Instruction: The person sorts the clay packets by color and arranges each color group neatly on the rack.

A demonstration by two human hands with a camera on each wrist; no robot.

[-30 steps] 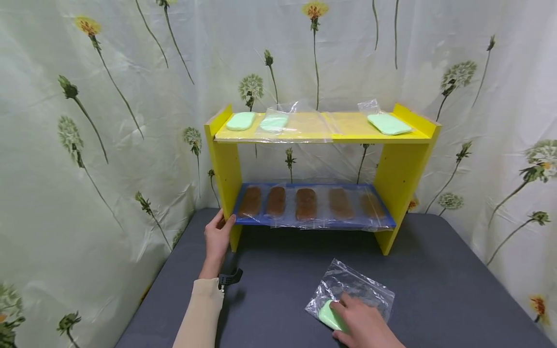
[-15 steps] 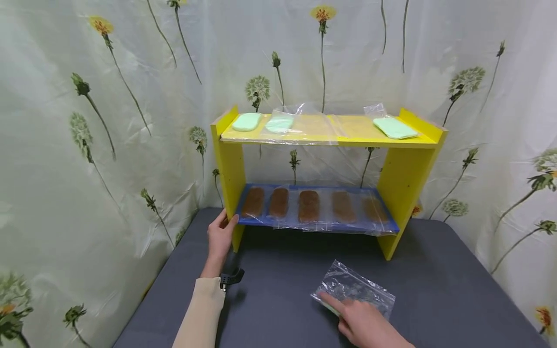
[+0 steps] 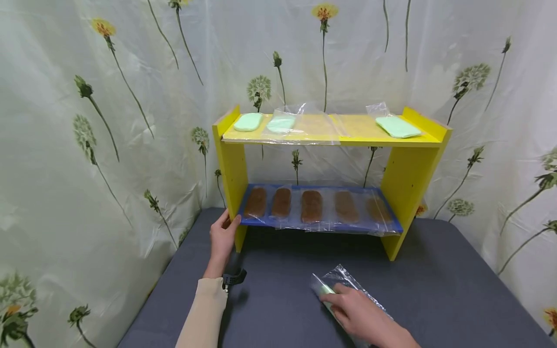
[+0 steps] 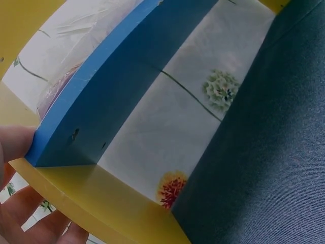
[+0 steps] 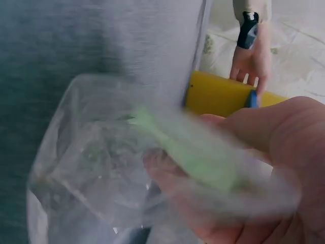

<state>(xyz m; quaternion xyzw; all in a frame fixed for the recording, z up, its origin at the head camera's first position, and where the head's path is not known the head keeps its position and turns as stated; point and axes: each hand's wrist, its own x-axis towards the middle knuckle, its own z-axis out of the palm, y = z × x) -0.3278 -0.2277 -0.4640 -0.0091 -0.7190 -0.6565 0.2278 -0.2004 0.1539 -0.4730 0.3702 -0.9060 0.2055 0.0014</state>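
Note:
My left hand grips the shelf unit's left yellow side panel, with the thumb on the corner of the blue shelf and the other fingers behind the panel. Low in the head view, my right hand pinches a pale green soap-like bar inside a clear zip bag. The bag is tilted on edge close over the table. In the right wrist view the green bar lies between thumb and fingers, blurred, and the loose part of the bag spreads away from the hand.
Pale green bars rest on the yellow top shelf, some bagged in clear plastic. Several brown bars in plastic lie in a row on the blue shelf. A dandelion-print curtain hangs behind the dark table.
The right hand was over the bag lying flat, then pointed its index finger across it; now it pinches the bagged bar and tilts it up. The left hand keeps its hold.

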